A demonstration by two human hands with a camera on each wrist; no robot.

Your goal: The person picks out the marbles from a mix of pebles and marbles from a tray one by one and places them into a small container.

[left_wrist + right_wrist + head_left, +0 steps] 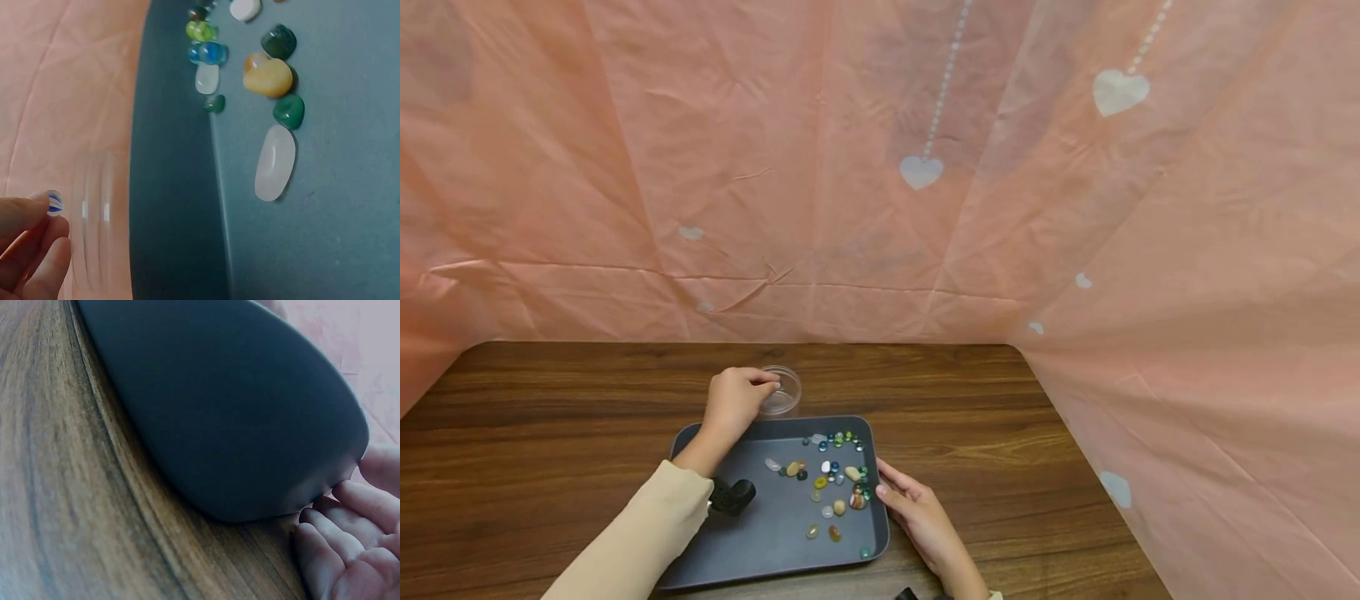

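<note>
My left hand [734, 403] pinches a clear marble with blue and white streaks [55, 204] between thumb and fingers. It is over a small round clear plastic cup [793, 388], just behind the tray. The dark grey tray [767, 546] holds several polished stones and glass marbles, mostly in its right half. Among them are a long pale stone [275, 164], a yellow stone [270, 79] and a green stone [289, 112]. My right hand [922, 518] grips the tray's right side, thumb at the rim and fingers against the outer wall.
The tray stands on a brown wood-grain table [970, 417]. A pink sheet with pale hearts [850, 233] hangs behind the table and along its right side. A black wrist device [733, 497] on my left arm extends over the tray.
</note>
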